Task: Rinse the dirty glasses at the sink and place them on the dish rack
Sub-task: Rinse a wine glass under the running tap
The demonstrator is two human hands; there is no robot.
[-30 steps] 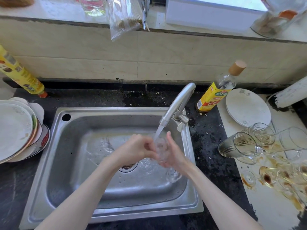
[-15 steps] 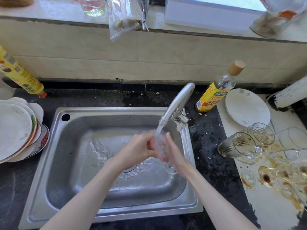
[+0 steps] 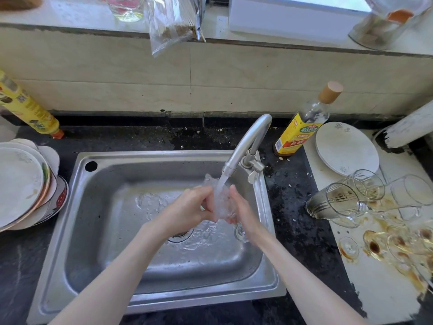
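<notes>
A clear stemmed glass is held between both hands over the steel sink, right under the running tap. My left hand grips the bowl from the left with curled fingers. My right hand cups it from the right, and the glass's foot shows below that hand. Water streams over the bowl and blurs it. Several dirty glasses with brown stains lie on their sides on the white board at the right.
Stacked plates sit on the black counter left of the sink. A yellow-labelled bottle and a white plate stand behind the dirty glasses. Another yellow bottle leans at the far left. No dish rack is in view.
Both hands have lifted the glass a little closer to the spout, and the bowl sits more fully in the water stream. More water spreads across the sink floor.
</notes>
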